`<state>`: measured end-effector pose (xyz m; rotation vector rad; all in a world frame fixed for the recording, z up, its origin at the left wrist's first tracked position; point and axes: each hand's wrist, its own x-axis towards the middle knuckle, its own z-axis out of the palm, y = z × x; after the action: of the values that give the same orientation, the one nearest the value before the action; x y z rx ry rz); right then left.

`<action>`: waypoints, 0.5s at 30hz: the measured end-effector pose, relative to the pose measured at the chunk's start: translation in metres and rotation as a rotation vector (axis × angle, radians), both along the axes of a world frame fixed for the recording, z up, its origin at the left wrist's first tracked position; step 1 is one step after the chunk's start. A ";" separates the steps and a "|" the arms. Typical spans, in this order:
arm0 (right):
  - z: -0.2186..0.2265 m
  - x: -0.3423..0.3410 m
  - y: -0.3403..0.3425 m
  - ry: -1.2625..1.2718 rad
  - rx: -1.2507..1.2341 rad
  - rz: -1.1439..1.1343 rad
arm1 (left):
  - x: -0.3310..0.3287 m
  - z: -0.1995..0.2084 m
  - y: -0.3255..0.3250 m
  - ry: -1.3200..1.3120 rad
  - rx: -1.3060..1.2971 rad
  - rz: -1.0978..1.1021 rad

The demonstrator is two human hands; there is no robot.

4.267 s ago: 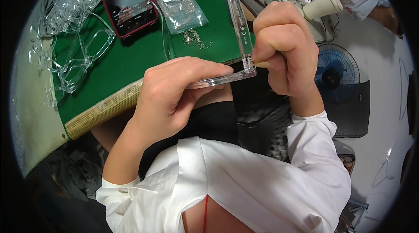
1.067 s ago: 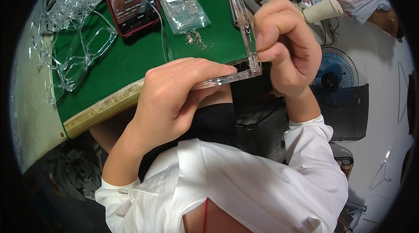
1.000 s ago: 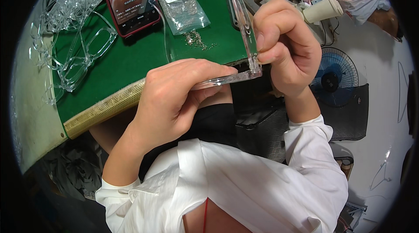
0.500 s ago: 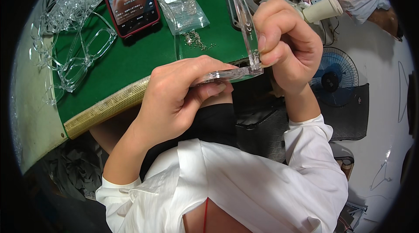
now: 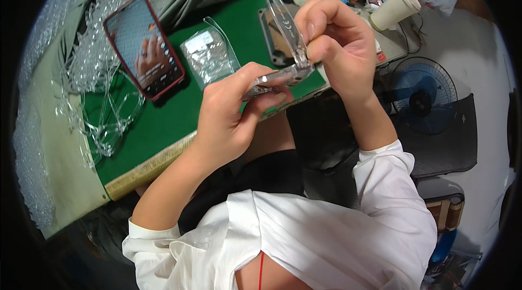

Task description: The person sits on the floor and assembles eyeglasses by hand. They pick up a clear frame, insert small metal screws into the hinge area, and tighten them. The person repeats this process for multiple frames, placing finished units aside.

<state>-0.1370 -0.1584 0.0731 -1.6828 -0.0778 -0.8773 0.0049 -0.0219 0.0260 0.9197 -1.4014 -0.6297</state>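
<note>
My left hand [image 5: 225,108] grips the front of a clear plastic eyeglass frame [image 5: 278,77] between thumb and fingers. One temple arm [image 5: 278,15] of the frame stands unfolded, pointing away from me. My right hand [image 5: 348,45] is closed in a pinch beside that arm, close to the hinge corner. Whatever its fingertips hold, if anything, is too small or hidden to make out. Just beyond my left hand, a small clear plastic bag [image 5: 206,56] lies on the green mat [image 5: 168,121].
A phone [image 5: 145,45] playing a video of a hand lies left of the bag. Piled clear eyeglass frames [image 5: 109,110] cover the left side. At the back right are a metal tray [image 5: 274,37] and a pale cup [image 5: 396,8]. A blue fan [image 5: 423,94] stands below, to the right.
My view has shifted. The glasses have come over the bag's near side, with both hands still at the hinge corner. My left hand now hides the small metal bits by the bag.
</note>
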 end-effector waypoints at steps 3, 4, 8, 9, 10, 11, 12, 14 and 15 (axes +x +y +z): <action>-0.004 -0.006 -0.020 -0.071 0.063 -0.141 | -0.014 0.000 -0.035 0.092 -0.005 0.022; -0.006 -0.009 -0.028 -0.067 0.058 -0.232 | -0.017 -0.001 -0.050 0.114 -0.012 0.023; -0.006 -0.024 -0.049 -0.127 0.163 -0.419 | -0.028 0.007 -0.097 0.157 -0.031 0.063; -0.006 -0.029 -0.054 -0.134 0.178 -0.453 | -0.032 0.007 -0.108 0.168 -0.041 0.069; -0.005 -0.033 -0.058 -0.140 0.193 -0.485 | -0.034 0.009 -0.117 0.181 -0.050 0.078; -0.006 -0.039 -0.061 -0.139 0.212 -0.520 | -0.036 0.011 -0.123 0.177 -0.030 0.062; -0.007 -0.046 -0.067 -0.138 0.204 -0.524 | -0.038 0.013 -0.128 0.173 -0.010 0.048; -0.002 -0.054 -0.073 -0.126 0.163 -0.566 | -0.043 0.017 -0.135 0.152 0.022 0.050; 0.000 -0.056 -0.074 -0.118 0.145 -0.586 | -0.045 0.017 -0.139 0.159 0.017 0.063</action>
<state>-0.1929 -0.2327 0.0733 -1.5335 0.4094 -1.3806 -0.0397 -0.1608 0.0432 0.9038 -1.2225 -0.6536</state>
